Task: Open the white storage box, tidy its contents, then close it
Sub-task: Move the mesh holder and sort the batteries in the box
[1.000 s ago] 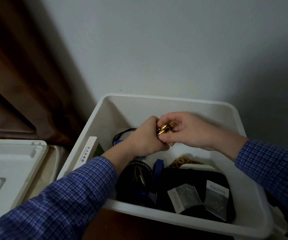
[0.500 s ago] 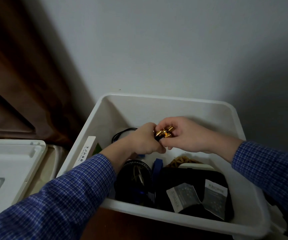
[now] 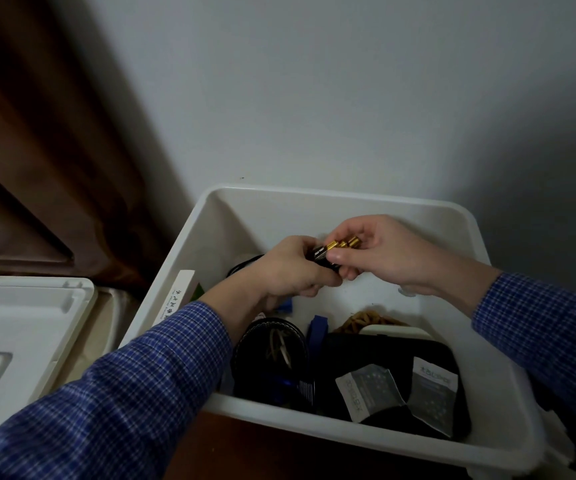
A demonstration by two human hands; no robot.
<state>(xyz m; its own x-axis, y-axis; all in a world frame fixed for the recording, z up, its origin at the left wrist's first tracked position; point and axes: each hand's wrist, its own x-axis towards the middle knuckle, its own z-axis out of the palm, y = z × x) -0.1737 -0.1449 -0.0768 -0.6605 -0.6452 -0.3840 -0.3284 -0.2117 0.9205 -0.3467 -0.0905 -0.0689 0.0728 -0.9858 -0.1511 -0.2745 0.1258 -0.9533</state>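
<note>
Batteries [image 3: 335, 251] sit pinched between both hands over the open box [image 3: 317, 206], and I see the left hand [image 3: 293, 271] curled round their black ends while the right hand [image 3: 383, 252] grips the gold tips. Lid [image 3: 19, 327] lies flat off to the left. Below, I spot a black pouch [image 3: 376, 351] carrying two packets [image 3: 369, 388].
</note>
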